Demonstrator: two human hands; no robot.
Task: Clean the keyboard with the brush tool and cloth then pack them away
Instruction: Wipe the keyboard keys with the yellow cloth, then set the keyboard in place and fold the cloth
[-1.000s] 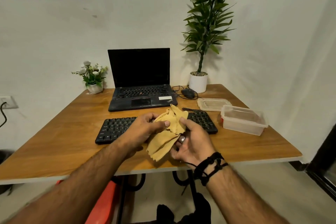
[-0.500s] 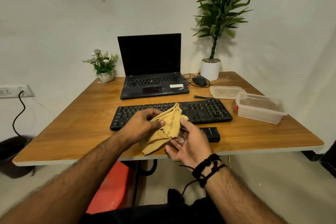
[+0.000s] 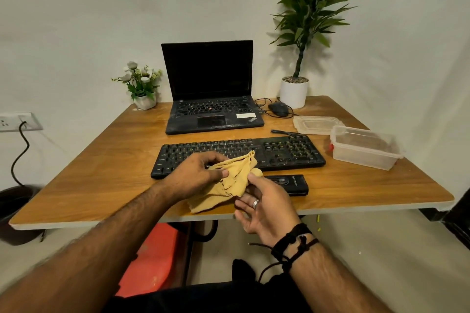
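Loosely bunched yellow cloth, frayed edges

The wooden desk carries a laptop, keyboard, mouse, two potted plants, clear container, its lid and a black case.

A crumpled yellow cloth hangs bunched above the near desk edge, in front of the black keyboard, which lies flat across the desk. A black brush tool lies just before the keyboard, right of the cloth.
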